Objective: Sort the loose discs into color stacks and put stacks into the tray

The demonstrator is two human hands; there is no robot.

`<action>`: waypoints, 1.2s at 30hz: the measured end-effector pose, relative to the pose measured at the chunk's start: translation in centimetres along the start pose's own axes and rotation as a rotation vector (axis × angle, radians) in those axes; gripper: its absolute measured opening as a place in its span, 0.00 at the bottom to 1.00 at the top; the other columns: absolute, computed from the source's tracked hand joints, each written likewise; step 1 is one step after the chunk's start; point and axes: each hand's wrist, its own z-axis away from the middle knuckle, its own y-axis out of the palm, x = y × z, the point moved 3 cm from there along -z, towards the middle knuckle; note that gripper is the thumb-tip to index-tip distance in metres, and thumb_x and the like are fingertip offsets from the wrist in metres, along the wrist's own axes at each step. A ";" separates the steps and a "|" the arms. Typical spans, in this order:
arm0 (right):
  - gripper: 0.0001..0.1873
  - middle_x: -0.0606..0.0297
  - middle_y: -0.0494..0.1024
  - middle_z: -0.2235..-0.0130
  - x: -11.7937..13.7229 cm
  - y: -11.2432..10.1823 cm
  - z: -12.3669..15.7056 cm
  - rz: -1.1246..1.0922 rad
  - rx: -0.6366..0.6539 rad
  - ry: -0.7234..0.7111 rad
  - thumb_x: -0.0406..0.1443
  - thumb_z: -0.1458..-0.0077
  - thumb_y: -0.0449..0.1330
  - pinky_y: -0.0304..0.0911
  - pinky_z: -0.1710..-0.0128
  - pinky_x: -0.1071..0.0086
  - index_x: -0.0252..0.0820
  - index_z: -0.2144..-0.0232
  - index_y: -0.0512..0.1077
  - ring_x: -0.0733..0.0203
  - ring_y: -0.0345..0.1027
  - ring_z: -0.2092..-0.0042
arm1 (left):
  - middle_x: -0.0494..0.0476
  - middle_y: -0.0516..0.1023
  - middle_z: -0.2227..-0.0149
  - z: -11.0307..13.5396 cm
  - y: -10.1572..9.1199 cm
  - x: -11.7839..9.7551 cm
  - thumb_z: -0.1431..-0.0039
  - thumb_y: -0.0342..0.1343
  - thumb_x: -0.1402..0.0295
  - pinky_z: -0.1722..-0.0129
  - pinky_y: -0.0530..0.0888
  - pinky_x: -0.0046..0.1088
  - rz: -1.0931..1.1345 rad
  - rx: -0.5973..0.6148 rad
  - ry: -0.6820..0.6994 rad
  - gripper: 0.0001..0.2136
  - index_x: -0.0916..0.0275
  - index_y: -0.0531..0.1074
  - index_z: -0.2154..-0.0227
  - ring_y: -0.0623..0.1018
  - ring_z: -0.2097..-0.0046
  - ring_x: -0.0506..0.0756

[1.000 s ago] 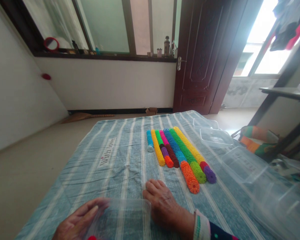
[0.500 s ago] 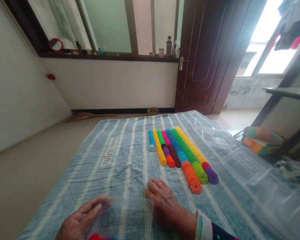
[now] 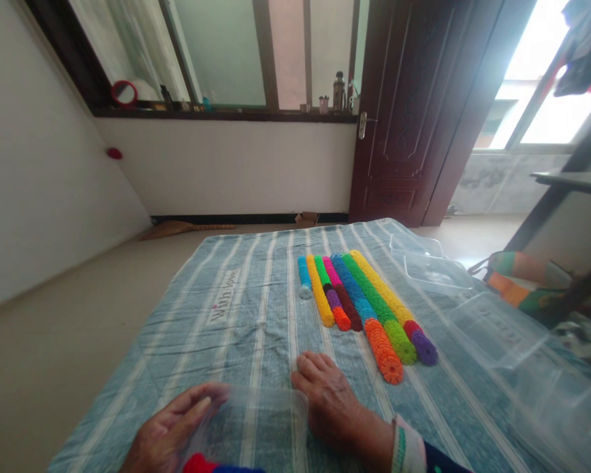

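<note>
My left hand [image 3: 175, 424] grips the left side of a clear plastic container [image 3: 270, 402], thumb inside the rim and fingers outside. In the container, at the bottom edge of the view, lies a red and blue row of pieces [image 3: 221, 466], partly cut off. My right hand [image 3: 325, 397] rests on the striped cloth against the container's right side, its fingers curled under and the palm hidden. Beyond it several rows of stacked notched plastic discs lie side by side. The nearest ends belong to an orange-ended row [image 3: 387, 358], a green row [image 3: 398, 345] and a purple-ended row [image 3: 423, 348].
Along the right of the striped cloth [image 3: 177, 328] stand several clear plastic containers, among them a middle one [image 3: 497, 328] and a far one [image 3: 436, 272]. A colourful bag [image 3: 512, 292] sits beyond the right edge. A dark red door [image 3: 408, 118] is at the back.
The whole view has shifted slightly, so everything sits a little further right. More of the red and blue pieces shows in the container. Both hands keep nearly the same pose.
</note>
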 end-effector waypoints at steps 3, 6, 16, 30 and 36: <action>0.09 0.58 0.72 0.60 0.1 0.0 0.0 -0.004 0.002 -0.004 0.24 0.48 0.55 0.66 0.54 0.60 0.40 0.65 0.70 0.54 0.63 0.55 | 0.55 0.86 0.59 0.0 0.1 0.1 0.60 0.72 0.56 0.46 0.77 0.31 -0.049 0.078 0.011 0.17 0.56 0.83 0.65 0.82 0.50 0.64; 0.11 0.58 0.72 0.59 0.1 -0.3 0.0 -0.003 0.021 0.004 0.24 0.48 0.54 0.66 0.54 0.59 0.39 0.65 0.71 0.53 0.63 0.55 | 0.55 0.86 0.59 0.1 0.0 0.0 0.59 0.72 0.57 0.49 0.78 0.27 -0.061 0.077 0.014 0.17 0.58 0.83 0.65 0.82 0.51 0.63; 0.14 0.57 0.72 0.56 0.0 -0.1 0.4 -0.025 -0.011 -0.005 0.22 0.49 0.53 0.64 0.51 0.58 0.39 0.63 0.71 0.53 0.63 0.51 | 0.59 0.86 0.59 0.9 0.7 -0.6 0.58 0.71 0.54 0.45 0.76 0.35 -0.081 0.073 0.061 0.19 0.60 0.83 0.64 0.82 0.50 0.65; 0.10 0.58 0.74 0.54 -0.3 0.3 0.9 -0.031 -0.063 -0.013 0.26 0.42 0.55 0.66 0.50 0.58 0.42 0.62 0.73 0.53 0.66 0.50 | 0.60 0.85 0.59 1.5 1.2 -0.8 0.54 0.68 0.50 0.42 0.72 0.43 -0.121 0.150 0.092 0.20 0.59 0.82 0.63 0.80 0.50 0.66; 0.10 0.57 0.75 0.53 -0.2 0.0 1.1 -0.025 -0.058 -0.016 0.26 0.42 0.57 0.66 0.49 0.58 0.41 0.59 0.74 0.52 0.67 0.49 | 0.61 0.85 0.59 1.5 1.3 -0.5 0.52 0.67 0.52 0.44 0.72 0.42 -0.101 0.169 0.107 0.19 0.61 0.81 0.62 0.80 0.51 0.65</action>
